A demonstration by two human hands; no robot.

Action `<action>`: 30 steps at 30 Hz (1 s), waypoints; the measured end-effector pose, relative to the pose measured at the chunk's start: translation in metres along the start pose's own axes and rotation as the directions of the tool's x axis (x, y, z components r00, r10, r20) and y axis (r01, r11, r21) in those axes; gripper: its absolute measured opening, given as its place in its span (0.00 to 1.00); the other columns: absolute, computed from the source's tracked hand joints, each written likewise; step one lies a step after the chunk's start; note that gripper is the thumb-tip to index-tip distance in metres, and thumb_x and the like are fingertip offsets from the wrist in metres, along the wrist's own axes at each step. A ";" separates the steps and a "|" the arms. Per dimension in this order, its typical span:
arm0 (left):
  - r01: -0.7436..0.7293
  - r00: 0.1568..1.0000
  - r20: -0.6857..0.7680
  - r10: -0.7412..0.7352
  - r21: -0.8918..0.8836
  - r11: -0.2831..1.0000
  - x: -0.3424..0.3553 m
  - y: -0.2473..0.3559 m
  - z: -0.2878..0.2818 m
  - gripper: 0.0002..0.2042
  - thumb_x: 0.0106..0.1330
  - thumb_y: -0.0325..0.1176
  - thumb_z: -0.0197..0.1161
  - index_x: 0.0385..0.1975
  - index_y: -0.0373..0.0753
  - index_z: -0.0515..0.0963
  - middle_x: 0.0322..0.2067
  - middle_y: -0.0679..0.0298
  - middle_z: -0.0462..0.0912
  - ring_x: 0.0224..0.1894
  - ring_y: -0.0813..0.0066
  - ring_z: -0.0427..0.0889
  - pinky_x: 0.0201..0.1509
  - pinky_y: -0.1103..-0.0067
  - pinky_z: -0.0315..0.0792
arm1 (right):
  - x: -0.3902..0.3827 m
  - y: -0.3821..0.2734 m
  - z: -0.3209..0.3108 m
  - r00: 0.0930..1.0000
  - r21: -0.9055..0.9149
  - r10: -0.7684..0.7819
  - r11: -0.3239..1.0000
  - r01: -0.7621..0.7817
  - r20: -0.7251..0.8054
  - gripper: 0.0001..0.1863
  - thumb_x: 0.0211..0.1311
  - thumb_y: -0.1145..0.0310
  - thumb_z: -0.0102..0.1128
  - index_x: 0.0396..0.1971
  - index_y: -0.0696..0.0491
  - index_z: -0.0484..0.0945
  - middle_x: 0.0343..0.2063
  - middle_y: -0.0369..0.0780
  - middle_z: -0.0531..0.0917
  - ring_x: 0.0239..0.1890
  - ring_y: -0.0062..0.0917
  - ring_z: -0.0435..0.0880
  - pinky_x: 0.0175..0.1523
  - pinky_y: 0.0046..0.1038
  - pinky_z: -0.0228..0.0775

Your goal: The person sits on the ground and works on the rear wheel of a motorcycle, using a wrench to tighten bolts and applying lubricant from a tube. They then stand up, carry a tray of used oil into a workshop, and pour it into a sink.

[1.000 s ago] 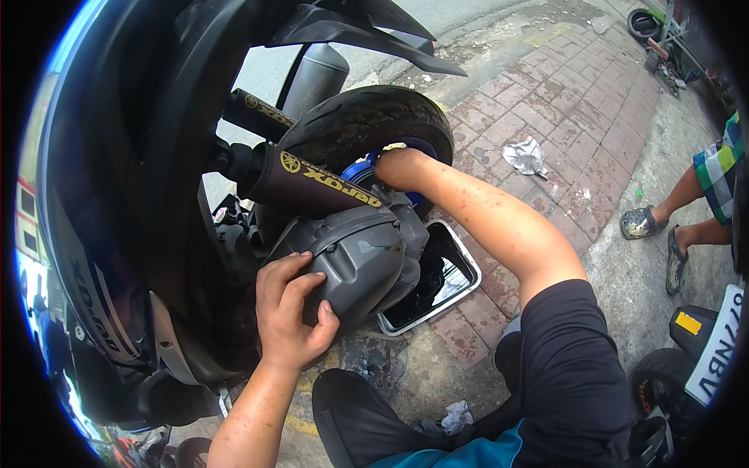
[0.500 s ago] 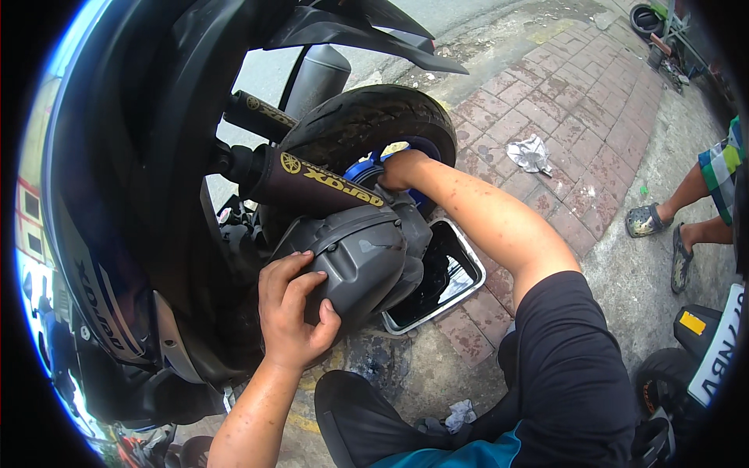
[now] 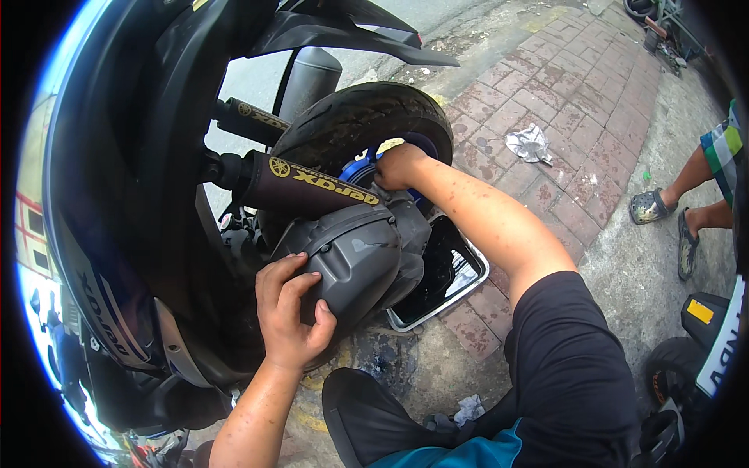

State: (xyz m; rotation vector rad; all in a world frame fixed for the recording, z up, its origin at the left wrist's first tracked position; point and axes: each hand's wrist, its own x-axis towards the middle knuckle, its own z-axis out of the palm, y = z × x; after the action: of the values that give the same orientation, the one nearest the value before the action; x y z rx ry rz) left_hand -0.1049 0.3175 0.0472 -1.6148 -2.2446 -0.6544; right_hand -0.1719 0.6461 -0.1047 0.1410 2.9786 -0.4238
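A dark grey engine casing [image 3: 351,257] of a scooter sits low beside its rear wheel. My left hand [image 3: 292,308] rests on the casing with the fingers apart, gripping nothing. At the blue-rimmed wheel hub, just above the casing's far end, my right hand [image 3: 399,166] is curled closed; whatever its fingers hold is hidden behind the hand. Behind it stands the black tyre [image 3: 367,109]. A shock absorber in a dark printed sleeve [image 3: 304,186] crosses in front of the wheel. Under the casing lies a rectangular pan [image 3: 437,285] of dark liquid.
A crumpled white rag [image 3: 529,144] lies on the brick paving, and another rag [image 3: 469,409] is near my legs. To the right stands a person in clogs [image 3: 654,207]. Part of another motorcycle [image 3: 686,343] shows at the lower right. Dark stains mark the ground by the pan.
The view has shifted slightly. My right hand is still at the hub, its wrist and knuckles turned a little. The left hand keeps its place on the casing.
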 end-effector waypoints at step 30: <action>-0.012 1.000 0.016 0.012 0.008 1.000 -0.001 -0.001 -0.001 0.17 0.50 0.30 0.62 0.41 0.34 0.78 0.53 0.49 0.78 0.57 0.49 0.76 0.63 0.61 0.70 | -0.006 0.002 -0.001 1.000 -0.020 -0.021 1.000 0.021 0.001 0.23 0.63 0.52 0.56 0.47 0.52 0.88 0.48 0.47 0.89 0.51 0.42 0.88 0.57 0.41 0.78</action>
State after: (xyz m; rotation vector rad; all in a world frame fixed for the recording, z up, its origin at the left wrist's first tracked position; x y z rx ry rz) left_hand -0.1056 0.3164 0.0472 -1.6344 -2.2445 -0.6309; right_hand -0.1657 0.6478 -0.1039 0.1078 2.9849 -0.3955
